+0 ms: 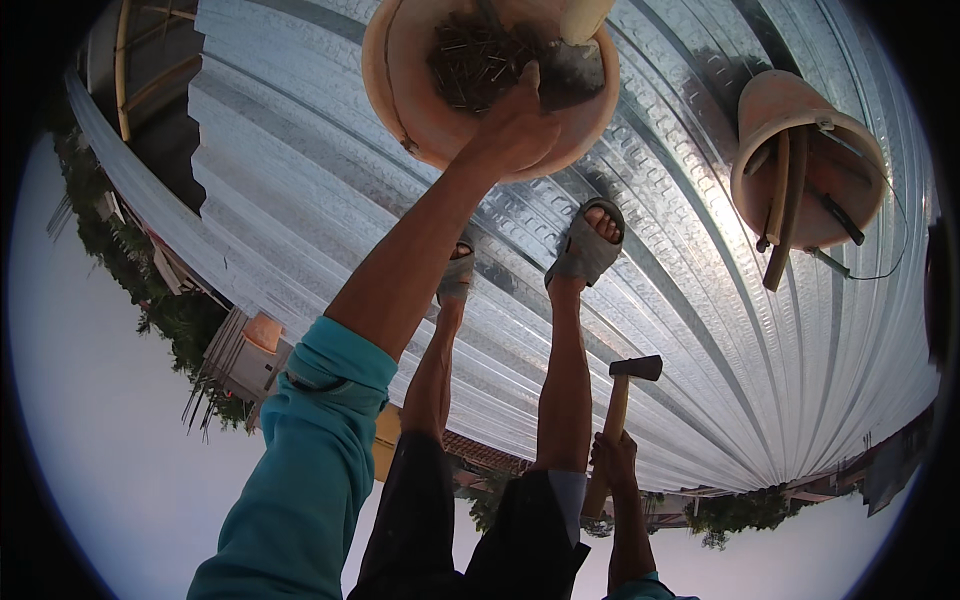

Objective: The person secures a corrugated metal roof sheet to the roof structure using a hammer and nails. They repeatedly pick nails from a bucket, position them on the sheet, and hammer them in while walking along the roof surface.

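Observation:
An orange-brown plastic bowl [395, 110] at the top middle holds a heap of dark nails [475, 60]. My left hand [518, 125] is over its near inner wall, one digit pointing toward the nails; the others look curled and are partly hidden, so whatever they hold does not show. A pale rod-like piece [583, 18] leans in the bowl's far right side. Low on the right, my right hand [613, 460] is closed round the wooden handle of a hammer [637, 368], its dark head upward beside my leg.
I stand in grey sandals [588, 245] on shiny corrugated metal sheets [300, 150]. At right, a tipped orange-brown bucket [785, 100] with a wire bail holds wooden-handled tools [790, 200]. The roof edge and an opening with wooden poles [160, 85] lie at left; trees [190, 320] are beyond.

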The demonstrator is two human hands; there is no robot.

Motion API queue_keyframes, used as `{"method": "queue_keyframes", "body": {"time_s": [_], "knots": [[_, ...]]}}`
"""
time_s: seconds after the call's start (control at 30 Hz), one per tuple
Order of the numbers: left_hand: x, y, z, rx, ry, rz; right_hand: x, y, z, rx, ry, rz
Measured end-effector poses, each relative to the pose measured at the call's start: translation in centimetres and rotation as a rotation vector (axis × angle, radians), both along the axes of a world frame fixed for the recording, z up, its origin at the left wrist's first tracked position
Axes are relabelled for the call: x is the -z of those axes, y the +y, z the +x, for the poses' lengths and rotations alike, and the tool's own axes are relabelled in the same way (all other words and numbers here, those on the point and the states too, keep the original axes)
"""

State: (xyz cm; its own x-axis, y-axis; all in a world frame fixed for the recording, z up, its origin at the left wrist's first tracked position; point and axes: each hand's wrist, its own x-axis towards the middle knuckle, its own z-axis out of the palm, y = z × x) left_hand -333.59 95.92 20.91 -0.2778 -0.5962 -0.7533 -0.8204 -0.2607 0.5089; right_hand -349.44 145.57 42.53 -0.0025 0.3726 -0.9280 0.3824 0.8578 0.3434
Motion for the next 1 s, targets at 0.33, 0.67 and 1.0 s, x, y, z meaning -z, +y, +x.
{"method": "queue_keyframes", "body": {"time_s": [0.33,0.67,1.0], "knots": [[9.9,1.9,2.2,-0.791,0.041,-0.102,-0.5,-1.1,-2.1,0.002,0.030,-0.076],[22.3,-4.5,16.6,0.447,-0.674,-0.247,2.7,-0.9,-2.9,-0.019,-0.056,-0.092],[9.9,4.7,2.3,0.245,-0.059,-0.173,1.9,1.3,-2.9,0.027,-0.021,-0.018]]}}
